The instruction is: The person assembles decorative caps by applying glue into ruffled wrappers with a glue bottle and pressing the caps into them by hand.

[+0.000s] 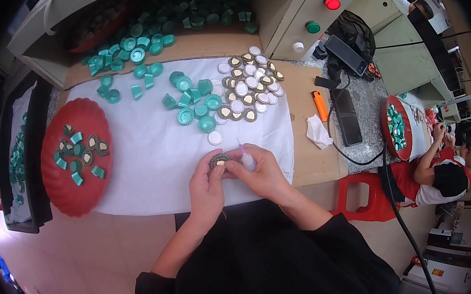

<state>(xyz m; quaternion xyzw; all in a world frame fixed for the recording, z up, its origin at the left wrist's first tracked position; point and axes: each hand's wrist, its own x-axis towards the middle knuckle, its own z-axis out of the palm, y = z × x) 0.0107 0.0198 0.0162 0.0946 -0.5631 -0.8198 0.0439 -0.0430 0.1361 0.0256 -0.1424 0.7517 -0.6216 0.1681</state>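
Near the front edge of the white sheet (154, 183), my left hand (205, 187) is closed on a small round dark piece with a green-and-white patterned rim (219, 158) and a pale spot. My right hand (265, 172) pinches a small translucent squeeze bottle (247, 160) with a thin needle tip pointing up, and its thumb reaches the piece. A single white disc (215, 137) lies just beyond my fingers. Farther off are several green fluted cups (201, 110) and, to their right, a heap of white discs and dark-rimmed discs with pale centres (252, 82).
On the left stands a red scalloped tray (61, 186) with cups and discs. More green cups (137, 55) fill the shelf behind. An orange lighter (320, 106), crumpled tissue (318, 133), phone (346, 116) and black cable (392, 200) lie right. A co-worker (442, 175) sits farther right.
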